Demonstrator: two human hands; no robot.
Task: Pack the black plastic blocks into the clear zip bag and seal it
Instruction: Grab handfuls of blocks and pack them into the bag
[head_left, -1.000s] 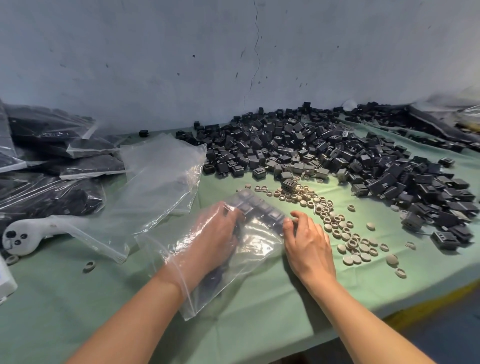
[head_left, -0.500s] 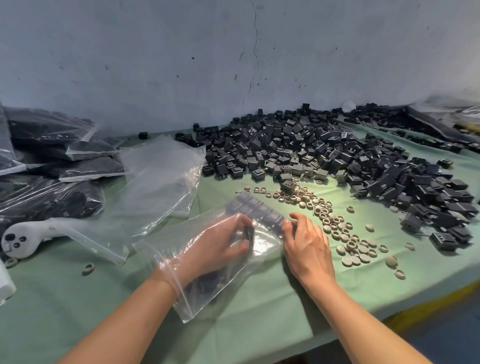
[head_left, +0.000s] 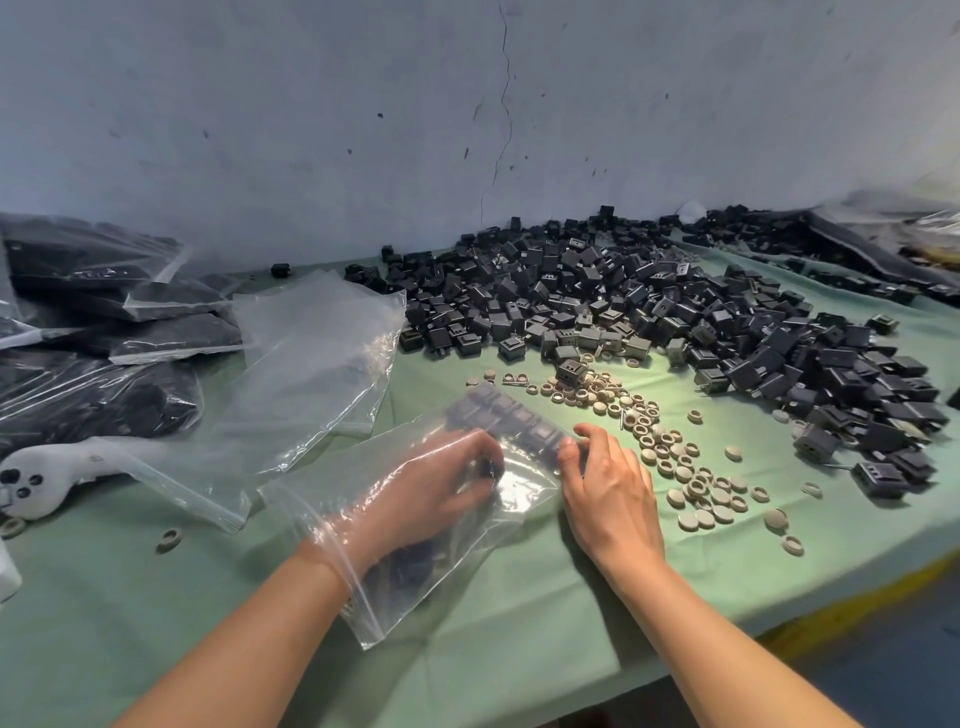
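At lower centre of the table (head_left: 519, 654), the left hand (head_left: 436, 499) lay inside the clear zip bag (head_left: 415, 587), fingers curled; whether its grip held a block I cannot tell. The right hand (head_left: 608, 493) pinched the bag's right edge beside a row of black plastic blocks (head_left: 519, 421) already inside. Packing looked barely begun and the bag unsealed, with a large loose pile (head_left: 649, 312) waiting beyond at centre right.

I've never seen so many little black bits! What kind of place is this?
Probably a small factory's packing room: a huge heap of black plastic blocks, filled bags stacked nearby, and a left hand inside a clear zip bag.
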